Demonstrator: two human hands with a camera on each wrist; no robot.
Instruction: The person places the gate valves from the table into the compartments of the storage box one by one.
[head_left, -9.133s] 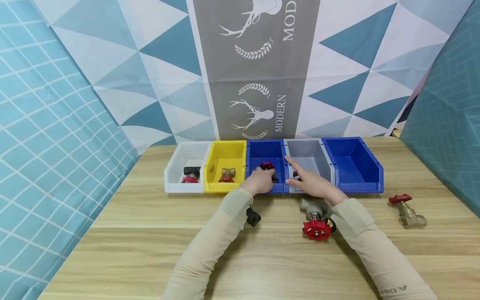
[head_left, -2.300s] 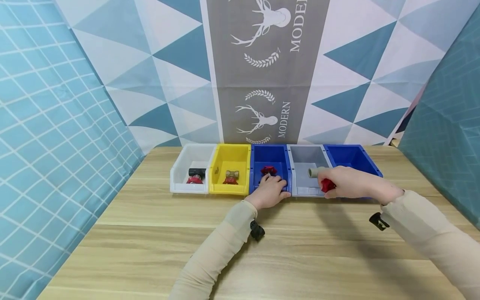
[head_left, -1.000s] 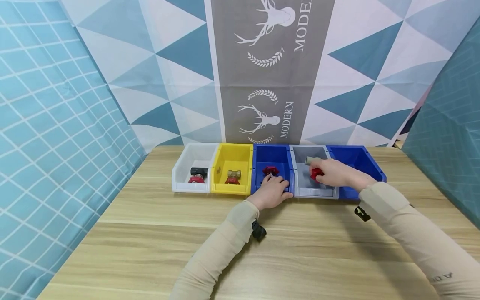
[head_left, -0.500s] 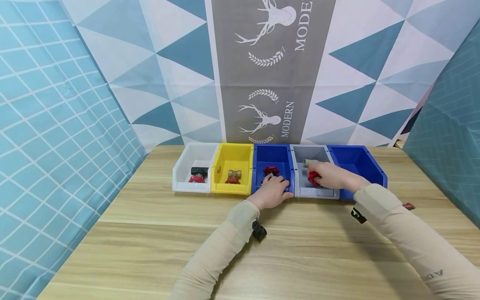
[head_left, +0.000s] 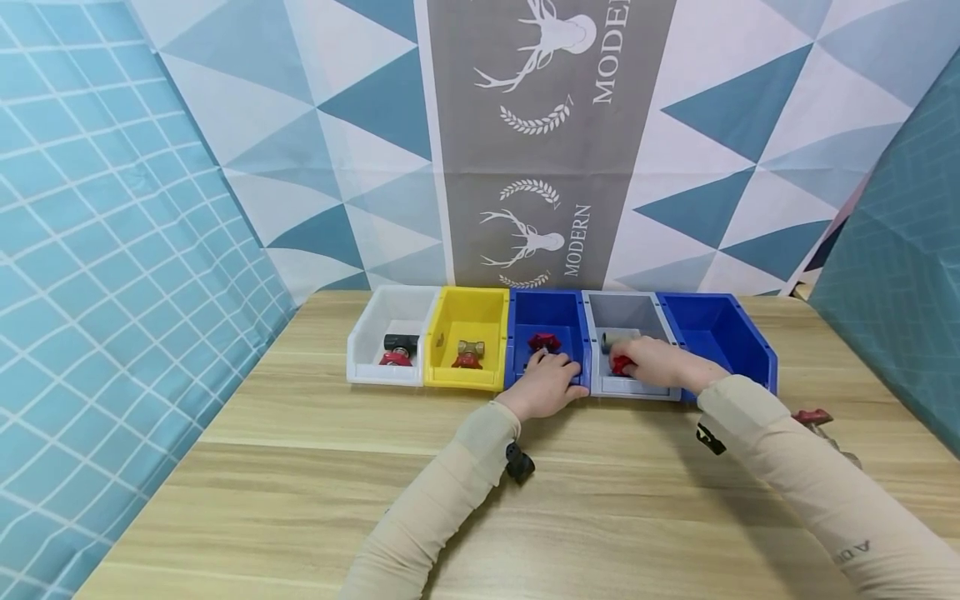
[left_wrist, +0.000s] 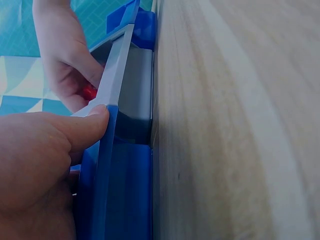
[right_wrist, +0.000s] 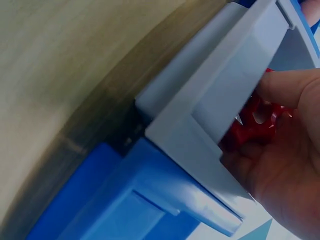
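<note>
My right hand (head_left: 660, 362) is inside the grey bin (head_left: 633, 387), gripping a valve by its red handwheel (head_left: 621, 365). The valve's grey body (head_left: 617, 338) lies low in the bin and is partly covered by the fingers. In the right wrist view, thumb and fingers close round the red handwheel (right_wrist: 255, 120). My left hand (head_left: 543, 387) holds the front wall of the middle blue bin (head_left: 547, 308). Its thumb lies on the rim in the left wrist view, beside the grey bin. Behind the left fingers sits a valve with a dark red handwheel (head_left: 543, 342).
A white bin (head_left: 363, 358) holds a black valve (head_left: 401, 343), and a yellow bin (head_left: 465, 379) holds a brass valve (head_left: 470, 350). Another blue bin (head_left: 708, 333) ends the row at the right. On the table (head_left: 300, 483), the right sleeve partly hides another valve (head_left: 813, 417).
Earlier, the grey valve lay on the table; my right hand then carried it over the grey bin. Over the last second it lowers further inside. The left hand stays at the blue bin.
</note>
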